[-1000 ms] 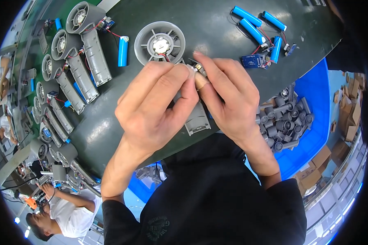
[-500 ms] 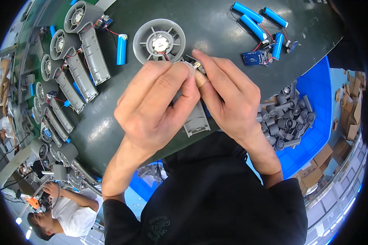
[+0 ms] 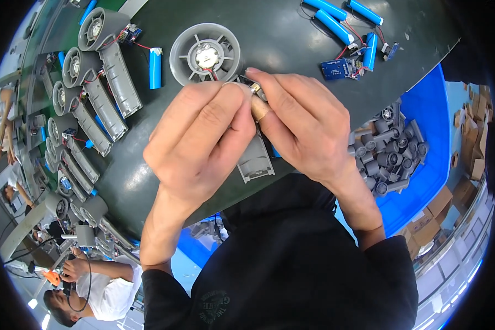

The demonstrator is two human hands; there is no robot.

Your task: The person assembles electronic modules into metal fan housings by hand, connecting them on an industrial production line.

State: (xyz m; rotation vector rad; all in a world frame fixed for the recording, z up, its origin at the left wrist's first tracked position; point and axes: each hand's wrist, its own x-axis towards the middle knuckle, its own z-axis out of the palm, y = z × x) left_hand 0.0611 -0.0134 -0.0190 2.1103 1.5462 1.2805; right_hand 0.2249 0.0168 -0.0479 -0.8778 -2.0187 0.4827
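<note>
A grey fan housing (image 3: 177,59), with a ribbed ring and a pale motor hub, lies on the table just beyond my hands. Its open grey handle half (image 3: 257,163) extends back toward me beneath them. My left hand (image 3: 201,135) is closed in a pinch near the hub's red wire; whatever its fingertips grip is hidden. Close against it, my right hand (image 3: 309,124) pinches a small circuit board (image 3: 255,89) between thumb and fingers. A strip of tape or bandage wraps one right-hand digit. Part of a blue piece shows beside the handle, under the right hand.
Several fan housings with handles (image 3: 121,80) line the left side, beside a blue cylindrical battery (image 3: 155,69). More wired batteries (image 3: 334,27) and a blue circuit board (image 3: 338,70) lie at the far right. A blue bin (image 3: 432,159) of grey housings stands right; another person (image 3: 107,289) works lower left.
The whole view has shifted slightly, moving the housing and my hands a little left in the picture. Both hands keep their pinch, close together over the handle.
</note>
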